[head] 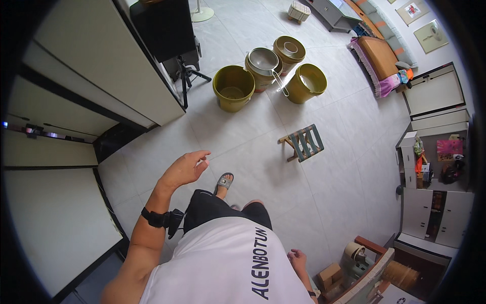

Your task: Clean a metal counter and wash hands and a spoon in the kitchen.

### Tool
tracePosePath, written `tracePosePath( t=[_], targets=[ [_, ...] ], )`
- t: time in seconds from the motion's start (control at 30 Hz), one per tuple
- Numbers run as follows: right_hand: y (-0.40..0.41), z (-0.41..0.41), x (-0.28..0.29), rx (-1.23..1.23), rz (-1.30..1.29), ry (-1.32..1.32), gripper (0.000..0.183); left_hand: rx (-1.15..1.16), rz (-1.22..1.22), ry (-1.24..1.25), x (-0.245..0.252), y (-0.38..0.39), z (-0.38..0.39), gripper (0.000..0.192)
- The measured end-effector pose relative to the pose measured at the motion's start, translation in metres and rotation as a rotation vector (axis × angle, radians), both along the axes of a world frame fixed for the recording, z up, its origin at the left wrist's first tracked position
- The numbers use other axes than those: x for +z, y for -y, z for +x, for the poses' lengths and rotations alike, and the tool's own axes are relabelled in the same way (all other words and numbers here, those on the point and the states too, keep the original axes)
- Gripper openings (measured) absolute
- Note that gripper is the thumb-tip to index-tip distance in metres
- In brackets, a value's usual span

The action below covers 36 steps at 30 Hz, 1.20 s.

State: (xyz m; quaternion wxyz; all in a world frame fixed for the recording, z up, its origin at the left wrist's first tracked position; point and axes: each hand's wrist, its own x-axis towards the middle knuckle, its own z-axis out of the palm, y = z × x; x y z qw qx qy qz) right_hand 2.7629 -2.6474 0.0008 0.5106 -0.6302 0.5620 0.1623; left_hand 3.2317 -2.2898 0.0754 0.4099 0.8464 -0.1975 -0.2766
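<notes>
My left hand (186, 168) hangs over the tiled floor with nothing in it, its thumb and fingers apart and loosely bent. Down at my right side, my right hand (298, 259) is loosely curled and no object shows in it. Ahead on the floor is a folding stool (306, 143) with green webbing straps, out of reach of both hands. Beyond it are an open olive bucket (234, 89), a second bucket (262, 81) with a wire-mesh strainer (263, 60) on top, a third bucket (289, 47), and a fourth bucket (305, 85) at the right.
Pale cabinets (110, 57) line the left, near a black tripod (188, 74). A checked footstool (299, 11) and a wooden sofa (377, 57) stand farther off. Cardboard boxes (329, 275) sit low at the right, and white cabinets (417, 212) stand along the right wall.
</notes>
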Motion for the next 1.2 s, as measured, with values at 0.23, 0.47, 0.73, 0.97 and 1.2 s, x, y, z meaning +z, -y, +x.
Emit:
tracePosePath(
  t=[0.23,0.47,0.73,0.97,1.2],
  targets=[
    [0.05,0.049,-0.022,0.24,0.04,-0.133,0.036,0.08,-0.011,-0.093,-0.004,0.053,0.065,0.033],
    [0.166,0.138,-0.05,0.174,0.075,-0.118,0.036,0.118,0.035,-0.109,-0.013,0.122,0.114,0.034],
    [0.295,0.246,-0.06,0.083,0.072,0.042,0.034,0.118,-0.051,-0.037,0.013,0.212,0.185,0.036],
    [0.317,0.3,-0.056,0.139,0.192,-0.157,0.032,0.179,0.055,-0.231,-0.01,0.226,0.216,0.036],
    [0.326,0.375,-0.031,0.173,0.138,-0.145,0.036,0.219,0.051,-0.164,-0.015,0.236,0.29,0.034]
  ],
)
